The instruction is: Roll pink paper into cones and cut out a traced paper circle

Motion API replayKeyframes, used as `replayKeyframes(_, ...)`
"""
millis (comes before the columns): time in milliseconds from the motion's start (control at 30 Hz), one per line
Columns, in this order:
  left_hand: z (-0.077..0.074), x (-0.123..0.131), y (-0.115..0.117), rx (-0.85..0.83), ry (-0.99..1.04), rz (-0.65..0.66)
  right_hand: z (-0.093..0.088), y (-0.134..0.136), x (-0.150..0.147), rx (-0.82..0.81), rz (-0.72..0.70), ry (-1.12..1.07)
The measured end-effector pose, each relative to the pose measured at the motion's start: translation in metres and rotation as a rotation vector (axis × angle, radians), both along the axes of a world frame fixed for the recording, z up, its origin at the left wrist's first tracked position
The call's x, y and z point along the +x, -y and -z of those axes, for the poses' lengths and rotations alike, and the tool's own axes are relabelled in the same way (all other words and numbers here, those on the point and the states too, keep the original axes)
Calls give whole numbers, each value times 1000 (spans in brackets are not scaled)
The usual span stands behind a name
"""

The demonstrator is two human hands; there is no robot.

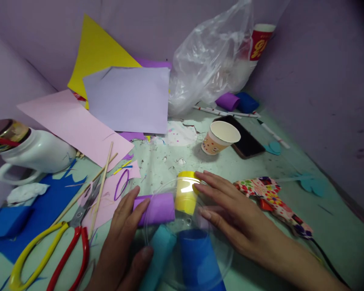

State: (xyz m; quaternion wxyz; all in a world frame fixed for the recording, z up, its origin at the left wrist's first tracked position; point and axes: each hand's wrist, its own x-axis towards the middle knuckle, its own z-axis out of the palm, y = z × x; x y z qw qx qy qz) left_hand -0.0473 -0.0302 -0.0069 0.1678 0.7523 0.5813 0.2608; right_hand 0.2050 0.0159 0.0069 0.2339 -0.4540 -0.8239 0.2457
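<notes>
A clear round plastic disc overlaps a ring of rolled paper tubes; its rim shows across them. My left hand rests at the left, fingers stretched along the purple tube, thumb apart near the turquoise tube. From the right, my right hand reaches in with fingers spread, tips at the yellow tube and the disc's rim. A pale tube, partly hidden, lies below those fingertips. The blue tube points toward me. Neither hand is closed round anything.
Red-and-yellow scissors and wooden sticks lie left, near a white mug. A flowered glue gun with a cord is at right. Behind are a paper cup, a phone, paper sheets and a plastic bag.
</notes>
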Motion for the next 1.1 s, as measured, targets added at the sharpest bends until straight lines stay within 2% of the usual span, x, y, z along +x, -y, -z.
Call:
replayKeyframes(200,15,-11,-8,88,7,68,1,2,1,-6,-27,-37)
replayKeyframes(333,10,-8,-7,82,31,76,3,4,0,4,-22,-31)
replayKeyframes(467,2,0,-1,33,43,19,3,5,0,14,13,-61)
replayKeyframes(533,-1,-1,0,12,56,7,1,5,2,23,54,-91)
replayKeyframes(700,-7,-14,-1,20,24,109,-8,5,16,33,215,-196)
replayKeyframes(867,-13,-19,2,99,-4,50,-17,9,32,60,427,-337)
replayKeyframes(1000,-12,-22,3,153,3,-8,-15,20,38,-21,636,-545)
replayKeyframes(1100,-8,-20,0,136,60,-42,-8,31,38,-103,607,-658)
